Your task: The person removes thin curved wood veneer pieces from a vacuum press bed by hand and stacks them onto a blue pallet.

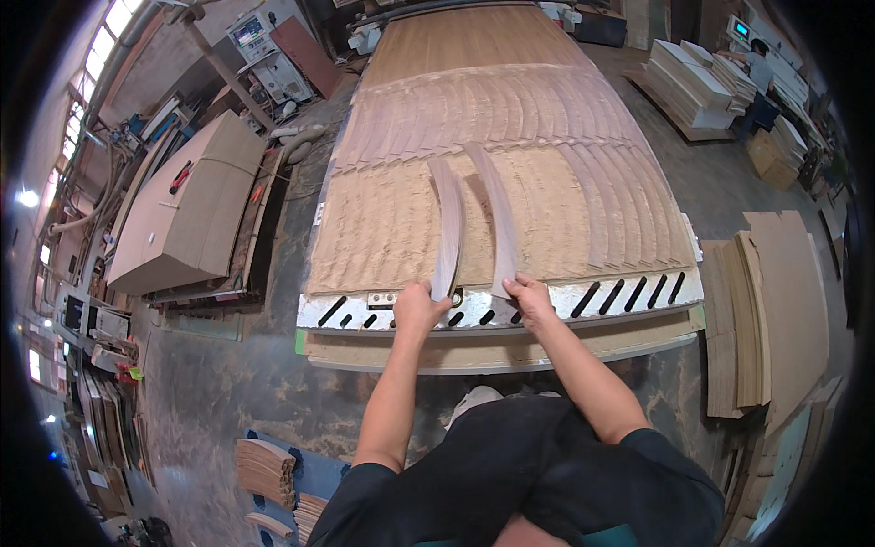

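My left hand (421, 310) is closed on the near end of a curved wooden strip (448, 228), which points away from me over the machine bed. In my right hand (531, 299), pinched at its near end, is a second curved wooden strip (498, 219). Both strips look tilted up a little above the sawdust (378, 228), with a gap between them. To their right, several cut curved strips (629, 201) lie side by side on the bed. A farther row of curved strips (474, 109) spans the bed behind them.
A white slotted metal edge (629, 296) fronts the bed. Curved pieces (264, 472) are stacked on a blue surface at lower left. A tall stack of boards (187, 205) stands left, upright panels (788, 310) right. A person (758, 73) is at the far right.
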Demonstrator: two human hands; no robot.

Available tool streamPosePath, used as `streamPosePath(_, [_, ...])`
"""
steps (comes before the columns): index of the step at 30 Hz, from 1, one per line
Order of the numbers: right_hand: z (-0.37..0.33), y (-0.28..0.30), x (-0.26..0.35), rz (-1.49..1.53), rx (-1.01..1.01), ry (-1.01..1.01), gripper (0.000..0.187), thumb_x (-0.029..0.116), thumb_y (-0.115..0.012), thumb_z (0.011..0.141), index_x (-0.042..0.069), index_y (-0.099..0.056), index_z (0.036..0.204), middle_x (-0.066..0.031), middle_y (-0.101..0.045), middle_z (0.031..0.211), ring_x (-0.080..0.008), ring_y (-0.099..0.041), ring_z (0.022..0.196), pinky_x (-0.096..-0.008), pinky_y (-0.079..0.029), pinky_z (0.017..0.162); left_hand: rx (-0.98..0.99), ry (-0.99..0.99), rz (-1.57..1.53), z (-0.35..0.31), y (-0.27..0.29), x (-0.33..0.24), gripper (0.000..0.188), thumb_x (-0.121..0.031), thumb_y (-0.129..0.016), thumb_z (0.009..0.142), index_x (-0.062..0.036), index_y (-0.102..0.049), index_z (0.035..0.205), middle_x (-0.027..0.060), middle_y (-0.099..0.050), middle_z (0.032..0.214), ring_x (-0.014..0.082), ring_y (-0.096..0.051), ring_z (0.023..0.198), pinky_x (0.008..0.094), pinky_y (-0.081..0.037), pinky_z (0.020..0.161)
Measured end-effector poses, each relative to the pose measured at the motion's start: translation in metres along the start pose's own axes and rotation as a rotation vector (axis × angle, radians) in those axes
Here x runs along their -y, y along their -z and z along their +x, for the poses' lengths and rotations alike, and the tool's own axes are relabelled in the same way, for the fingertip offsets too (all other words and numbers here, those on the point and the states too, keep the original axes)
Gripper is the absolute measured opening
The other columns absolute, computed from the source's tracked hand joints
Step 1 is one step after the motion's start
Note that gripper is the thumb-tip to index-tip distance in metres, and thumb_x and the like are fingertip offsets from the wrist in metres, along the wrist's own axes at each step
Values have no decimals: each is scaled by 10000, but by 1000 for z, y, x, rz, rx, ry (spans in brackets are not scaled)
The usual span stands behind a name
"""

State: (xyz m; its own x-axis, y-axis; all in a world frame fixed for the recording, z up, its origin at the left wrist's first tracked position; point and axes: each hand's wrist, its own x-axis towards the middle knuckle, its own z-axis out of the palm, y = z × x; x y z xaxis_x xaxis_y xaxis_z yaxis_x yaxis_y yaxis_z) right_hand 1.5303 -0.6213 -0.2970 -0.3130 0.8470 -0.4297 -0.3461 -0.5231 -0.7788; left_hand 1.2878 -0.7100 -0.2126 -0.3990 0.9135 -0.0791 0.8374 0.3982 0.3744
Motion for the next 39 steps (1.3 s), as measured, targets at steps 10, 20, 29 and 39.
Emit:
streamPosePath(10, [0, -90, -36, -89, 9, -22, 319, 111, -748, 1031, -47, -720, 1307, -86, -798, 1103, -141, -720, 915, -281, -564, 821, -21, -95, 31, 2, 11, 13, 507, -490, -813, 782, -77, -823, 1076, 206, -731, 1151, 394, -740, 1032, 501, -600, 872])
streamPosePath(20, [-4, -116, -66, -62, -85, 90, 556, 39, -738, 1012, -41, -552, 1530, -144, -782, 1157, -162, -718, 976, -288, -559, 867, 309, -127, -98, 22, 28, 48, 570, -472, -756, 895, -149, -736, 1363, 210, -734, 1245, 402, -723, 1145, 509, -576, 975])
streamPosePath(29, [-12, -142, -61, -290, -93, 125, 620, 109, -796, 974, -33, -550, 1525, -27, -692, 873, -117, -654, 785, -285, -525, 710, 451, -17, -703, 87, -10, 56, 729, -538, -668, 1025, 48, -599, 1452, 269, -759, 1209, 334, -758, 1044, 411, -584, 912])
streamPosePath(39, [29, -115, -73, -352, -58, 139, 326, 307, -678, 1080, -4, -758, 1023, -7, -708, 894, -128, -603, 814, -304, -477, 736, 491, 57, -812, 92, -30, 43, 785, -457, -683, 1046, 50, -423, 1586, 271, -647, 1421, 321, -661, 1258, 425, -538, 1042])
